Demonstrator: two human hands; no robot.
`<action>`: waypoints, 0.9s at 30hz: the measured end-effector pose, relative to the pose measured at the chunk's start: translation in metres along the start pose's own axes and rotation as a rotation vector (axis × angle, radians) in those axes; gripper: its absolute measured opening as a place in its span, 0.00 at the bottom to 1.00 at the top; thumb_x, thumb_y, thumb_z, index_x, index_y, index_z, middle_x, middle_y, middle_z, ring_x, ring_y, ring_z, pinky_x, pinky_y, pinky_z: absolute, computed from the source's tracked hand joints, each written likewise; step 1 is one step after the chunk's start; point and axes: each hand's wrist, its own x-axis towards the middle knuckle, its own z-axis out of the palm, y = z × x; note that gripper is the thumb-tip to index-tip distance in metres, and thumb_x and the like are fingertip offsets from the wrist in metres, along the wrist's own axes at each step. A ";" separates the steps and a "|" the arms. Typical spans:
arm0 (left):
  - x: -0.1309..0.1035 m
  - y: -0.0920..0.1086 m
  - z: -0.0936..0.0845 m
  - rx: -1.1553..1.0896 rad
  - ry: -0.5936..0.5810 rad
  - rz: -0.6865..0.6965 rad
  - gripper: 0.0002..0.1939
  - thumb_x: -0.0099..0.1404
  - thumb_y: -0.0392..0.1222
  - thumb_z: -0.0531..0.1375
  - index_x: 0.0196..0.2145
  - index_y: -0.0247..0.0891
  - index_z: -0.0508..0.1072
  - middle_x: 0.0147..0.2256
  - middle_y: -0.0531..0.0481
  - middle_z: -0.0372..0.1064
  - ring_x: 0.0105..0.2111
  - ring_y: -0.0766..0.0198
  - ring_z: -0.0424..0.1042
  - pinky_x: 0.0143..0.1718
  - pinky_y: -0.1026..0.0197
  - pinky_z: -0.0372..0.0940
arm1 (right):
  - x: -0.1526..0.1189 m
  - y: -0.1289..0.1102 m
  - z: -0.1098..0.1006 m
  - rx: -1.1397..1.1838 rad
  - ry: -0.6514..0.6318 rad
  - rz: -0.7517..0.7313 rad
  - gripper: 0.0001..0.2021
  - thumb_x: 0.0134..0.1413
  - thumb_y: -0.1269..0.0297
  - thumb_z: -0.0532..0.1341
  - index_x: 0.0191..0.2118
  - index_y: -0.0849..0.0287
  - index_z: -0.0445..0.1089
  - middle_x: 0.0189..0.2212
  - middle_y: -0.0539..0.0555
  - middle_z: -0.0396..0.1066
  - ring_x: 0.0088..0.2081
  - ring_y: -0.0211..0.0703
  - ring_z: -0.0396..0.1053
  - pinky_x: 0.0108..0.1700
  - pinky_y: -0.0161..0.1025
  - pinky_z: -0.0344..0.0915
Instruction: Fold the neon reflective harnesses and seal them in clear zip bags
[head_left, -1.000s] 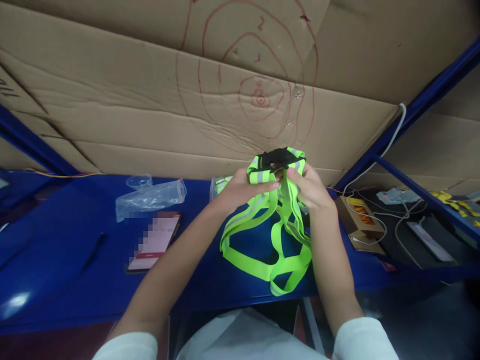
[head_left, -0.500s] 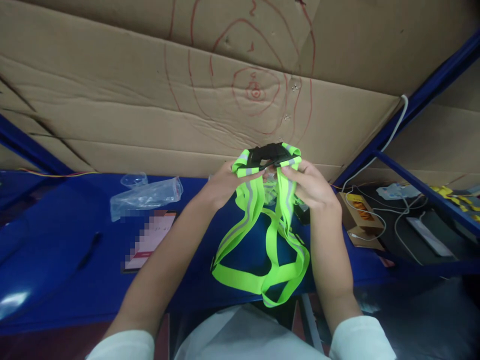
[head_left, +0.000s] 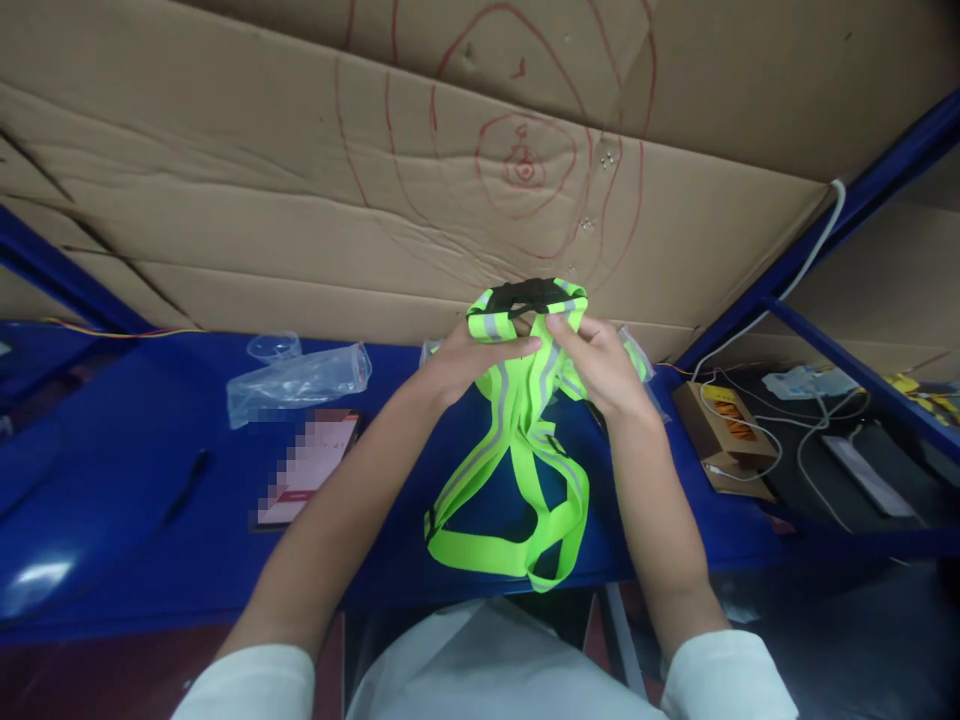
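Note:
A neon-green strap harness point(head_left: 480, 555) with grey reflective stripes hangs between my hands above the blue table. Its black section is at the top, near the cardboard. My left hand point(head_left: 465, 362) grips the upper left side of the straps, thumb laid across the front. On the upper right side, my right hand point(head_left: 600, 362) pinches the straps with the thumb in front. Some fingers of both hands are hidden behind the fabric. The lower loops dangle toward the table's front edge. Behind my right hand lies a clear bag point(head_left: 636, 358) with green material in it.
On the blue table point(head_left: 112, 480) at left are a clear plastic bag point(head_left: 300, 385), a phone-like device point(head_left: 319, 465) and a dark cable end. To the right are an open cardboard box point(head_left: 724, 430), white cables and a blue frame. Red-marked cardboard point(head_left: 247, 150) stands behind.
My hands have drawn closer together, the right moving left, and the upper straps are bunched together. The clear bag behind my right hand shows more. The view has shifted slightly.

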 end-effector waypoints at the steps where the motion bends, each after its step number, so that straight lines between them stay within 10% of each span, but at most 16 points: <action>1: 0.001 -0.001 -0.002 0.015 0.002 0.011 0.17 0.49 0.44 0.78 0.35 0.39 0.80 0.41 0.50 0.79 0.46 0.57 0.76 0.58 0.54 0.67 | -0.001 -0.003 -0.004 -0.071 -0.009 -0.033 0.22 0.55 0.42 0.71 0.47 0.52 0.79 0.48 0.53 0.80 0.54 0.52 0.76 0.60 0.50 0.73; 6: -0.001 -0.007 -0.009 0.183 -0.072 0.068 0.22 0.56 0.47 0.75 0.47 0.41 0.80 0.51 0.48 0.78 0.54 0.55 0.74 0.62 0.52 0.64 | -0.009 -0.022 -0.033 -0.120 -0.089 -0.047 0.37 0.53 0.35 0.68 0.65 0.45 0.67 0.59 0.53 0.74 0.62 0.52 0.71 0.60 0.49 0.72; 10: -0.002 -0.016 -0.008 0.330 -0.178 0.102 0.24 0.55 0.47 0.75 0.49 0.40 0.80 0.49 0.46 0.79 0.53 0.52 0.75 0.60 0.52 0.65 | -0.010 -0.023 -0.044 -0.155 -0.122 0.046 0.27 0.54 0.40 0.71 0.53 0.53 0.76 0.44 0.53 0.80 0.47 0.47 0.77 0.48 0.41 0.75; 15: -0.001 -0.024 -0.001 -0.008 -0.179 -0.130 0.27 0.52 0.48 0.77 0.48 0.38 0.81 0.46 0.44 0.80 0.46 0.52 0.79 0.54 0.50 0.71 | -0.012 -0.025 -0.030 -0.116 -0.043 0.005 0.21 0.45 0.49 0.78 0.40 0.55 0.75 0.32 0.48 0.77 0.31 0.40 0.73 0.30 0.35 0.71; 20: -0.003 -0.022 0.006 -0.312 -0.436 -0.346 0.24 0.52 0.47 0.77 0.45 0.35 0.82 0.43 0.38 0.81 0.41 0.49 0.81 0.48 0.48 0.75 | -0.014 -0.027 -0.013 -0.059 0.088 -0.045 0.19 0.52 0.48 0.74 0.43 0.50 0.72 0.33 0.48 0.76 0.23 0.37 0.67 0.21 0.36 0.65; 27: -0.005 -0.015 0.007 -0.344 -0.329 -0.362 0.22 0.53 0.48 0.77 0.43 0.38 0.81 0.38 0.45 0.81 0.34 0.53 0.81 0.43 0.50 0.75 | -0.005 -0.011 -0.011 -0.355 0.267 -0.327 0.11 0.59 0.51 0.69 0.45 0.47 0.78 0.45 0.51 0.79 0.52 0.54 0.76 0.57 0.53 0.74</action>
